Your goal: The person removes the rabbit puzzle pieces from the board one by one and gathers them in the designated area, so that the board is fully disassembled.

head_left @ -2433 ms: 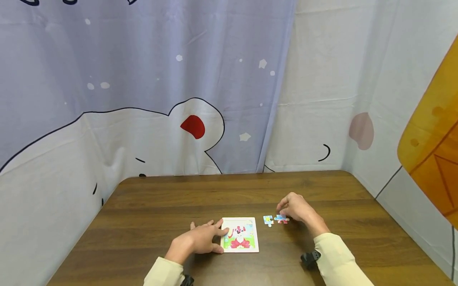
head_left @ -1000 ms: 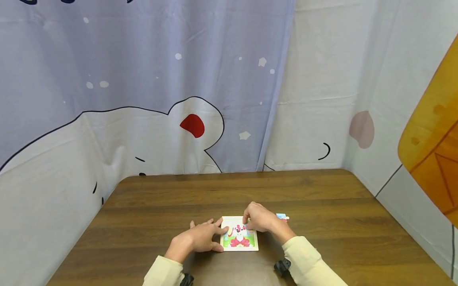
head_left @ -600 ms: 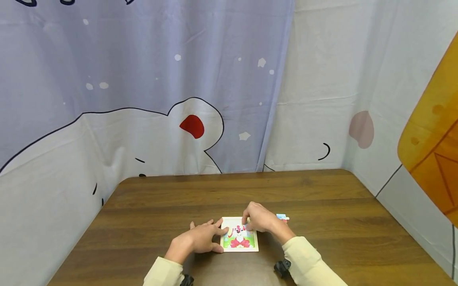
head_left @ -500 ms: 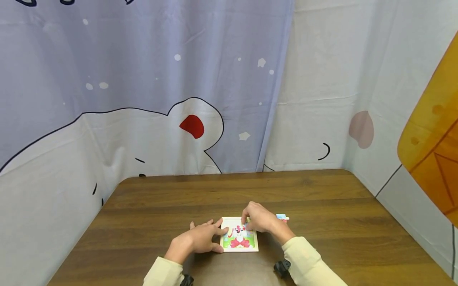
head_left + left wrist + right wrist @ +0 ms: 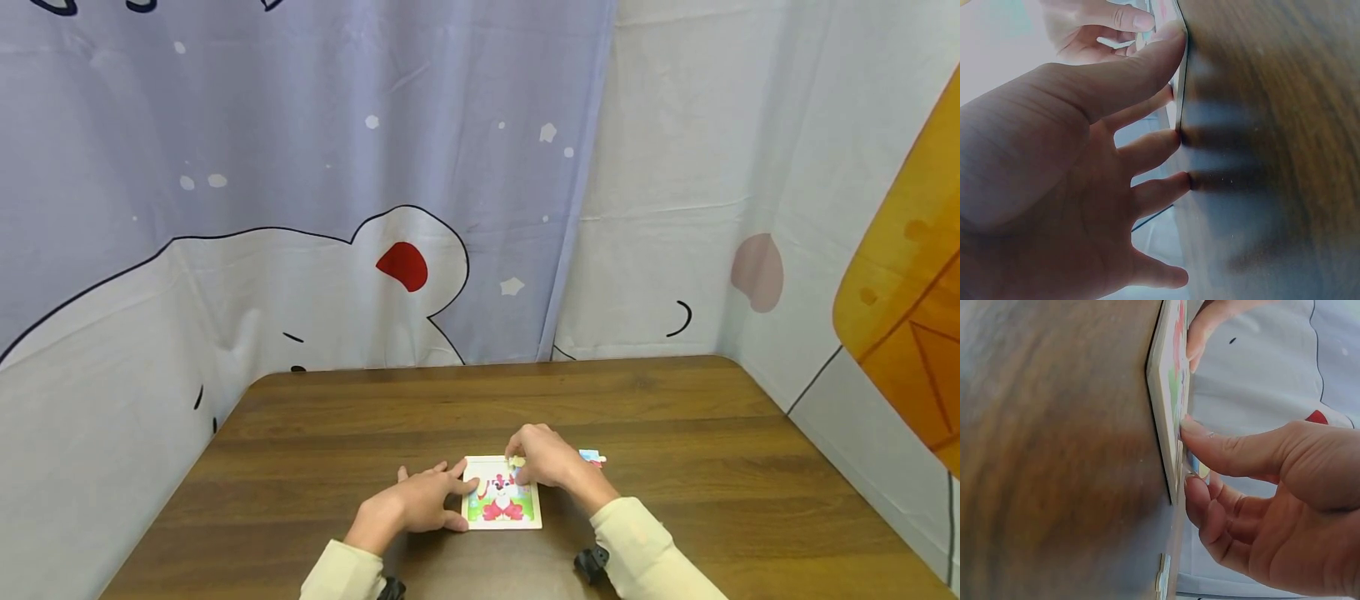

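Nearest: cream sleeves (image 5: 656, 550), a black wrist unit (image 5: 591, 564) under each cuff. Left hand (image 5: 420, 500): fingers splayed and relaxed, gripping nothing; thumb at the near-left corner of the puzzle board (image 5: 504, 525), index tip lying over its left side, the outer fingers spread away to the left.

Board lies flat on the bench (image 5: 315, 467), right of the left fingers and under the right ones. Outline nearly square, neither axis plainly longer; sides run away from the person. Printed animal (image 5: 502, 502), white and pink, stands with head to the far edge, feet to the near.

Right hand (image 5: 551, 461): thumb and fingers pinch a small puzzle piece (image 5: 517, 462) over the board's far-right corner. Piece is tilted off the board face; long axis cannot be told, much of it covered by fingers. Any lettering on the print too small to tell.

Loose piece (image 5: 591, 456) on the bench, right of the right fingers and partly behind that wrist; one tab points right.

Farthest: hanging cloth (image 5: 487, 183) beyond the bench edge, bear outline, red inner ear.
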`<action>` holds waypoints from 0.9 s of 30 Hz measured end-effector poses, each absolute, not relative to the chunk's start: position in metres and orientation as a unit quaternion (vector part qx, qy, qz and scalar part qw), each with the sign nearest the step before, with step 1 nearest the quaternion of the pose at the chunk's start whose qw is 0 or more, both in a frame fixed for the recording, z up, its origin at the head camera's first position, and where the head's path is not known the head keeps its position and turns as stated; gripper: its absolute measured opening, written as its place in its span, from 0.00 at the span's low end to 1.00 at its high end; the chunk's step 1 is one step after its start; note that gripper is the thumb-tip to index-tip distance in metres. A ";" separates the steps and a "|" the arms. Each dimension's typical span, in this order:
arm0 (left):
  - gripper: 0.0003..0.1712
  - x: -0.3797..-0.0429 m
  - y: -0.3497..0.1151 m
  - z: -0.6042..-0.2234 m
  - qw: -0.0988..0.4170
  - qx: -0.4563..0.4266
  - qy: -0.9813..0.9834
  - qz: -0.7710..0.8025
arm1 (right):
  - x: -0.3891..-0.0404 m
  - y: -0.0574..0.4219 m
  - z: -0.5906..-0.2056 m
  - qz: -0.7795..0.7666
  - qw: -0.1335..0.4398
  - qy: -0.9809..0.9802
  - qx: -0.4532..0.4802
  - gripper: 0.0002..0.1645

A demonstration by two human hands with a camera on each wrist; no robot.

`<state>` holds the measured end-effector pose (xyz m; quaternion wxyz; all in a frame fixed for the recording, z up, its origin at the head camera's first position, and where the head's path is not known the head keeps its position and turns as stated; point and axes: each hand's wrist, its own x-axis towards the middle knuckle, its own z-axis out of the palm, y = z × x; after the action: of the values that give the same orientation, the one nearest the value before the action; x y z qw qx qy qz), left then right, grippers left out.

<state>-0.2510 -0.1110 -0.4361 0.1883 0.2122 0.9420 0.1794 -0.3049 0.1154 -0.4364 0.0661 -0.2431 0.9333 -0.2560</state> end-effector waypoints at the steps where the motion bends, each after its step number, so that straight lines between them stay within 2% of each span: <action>1: 0.38 -0.251 -0.111 -0.436 0.187 0.213 0.942 0.179 | -0.305 0.116 -0.436 -0.257 0.064 0.934 -0.241 0.19; 11: 0.38 -0.252 -0.110 -0.437 0.178 0.219 0.943 0.174 | -0.303 0.119 -0.433 -0.294 0.058 0.919 -0.255 0.17; 18: 0.38 -0.248 -0.115 -0.436 0.177 0.218 0.943 0.180 | -0.301 0.118 -0.434 -0.349 0.091 0.903 -0.232 0.17; 27: 0.38 -0.250 -0.111 -0.435 0.179 0.225 0.938 0.193 | -0.306 0.137 -0.416 -0.371 0.095 0.905 -0.184 0.16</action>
<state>-0.2505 -0.1112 -0.4348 0.1792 0.2247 0.9381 0.1933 -0.3065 0.1369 -0.4163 0.0950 -0.1843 0.9053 -0.3707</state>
